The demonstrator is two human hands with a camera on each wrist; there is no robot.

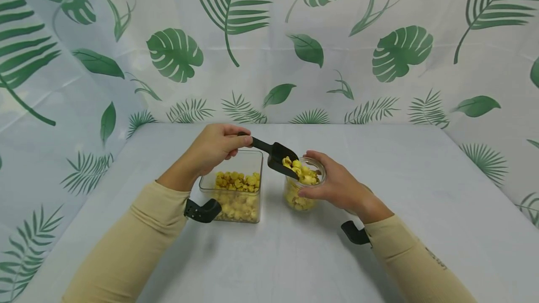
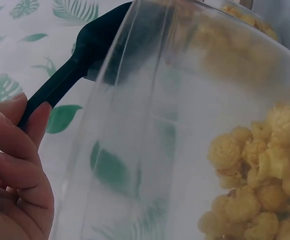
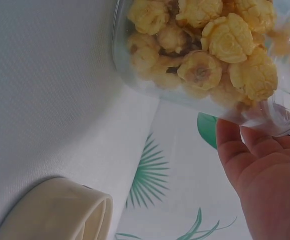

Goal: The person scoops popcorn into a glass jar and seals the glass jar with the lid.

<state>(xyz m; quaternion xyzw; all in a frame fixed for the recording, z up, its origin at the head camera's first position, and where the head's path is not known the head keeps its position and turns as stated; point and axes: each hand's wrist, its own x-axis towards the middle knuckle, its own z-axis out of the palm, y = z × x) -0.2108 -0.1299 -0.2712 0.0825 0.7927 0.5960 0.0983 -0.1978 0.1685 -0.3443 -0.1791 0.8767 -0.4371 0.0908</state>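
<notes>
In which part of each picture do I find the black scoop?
Head: the black scoop is near the centre, slightly below it.
Left wrist: upper left, partly behind the clear box.
Right wrist: not in it.
Shared landmark: the leaf-print backdrop.

By the fingers of the left hand, a black scoop is pinched at its handle, its popcorn tilted down at the mouth of a clear jar. The jar is gripped near its rim by the right hand; below the left fingers, a clear box is partly filled with more popcorn.
</notes>
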